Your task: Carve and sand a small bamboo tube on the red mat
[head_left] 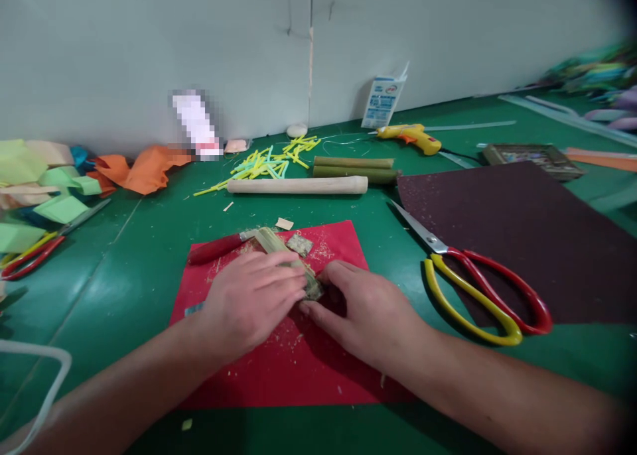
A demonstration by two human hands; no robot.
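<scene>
My left hand (253, 299) presses down with its fingers together over a pale green split bamboo piece (271, 241), which pokes out beyond the fingertips. My right hand (355, 306) is closed, thumb and fingers at the edge of a speckled grey-green piece (313, 288) like worn sandpaper, at the bamboo's near end. A similar speckled square (299, 245) lies just beyond. Left of the bamboo rests a red-handled knife (219, 248), its blade partly hidden. All this is on a red sheet (279, 382) strewn with fine shavings.
Large scissors (448, 253) lie at right, partly on a dark brown sheet (507, 223). Behind are a pale wooden stick (297, 186), green bamboo tubes (353, 171), yellow strips (259, 165) and a yellow glue gun (413, 138). Coloured paper (149, 170) and another scissors (37, 256) sit at left.
</scene>
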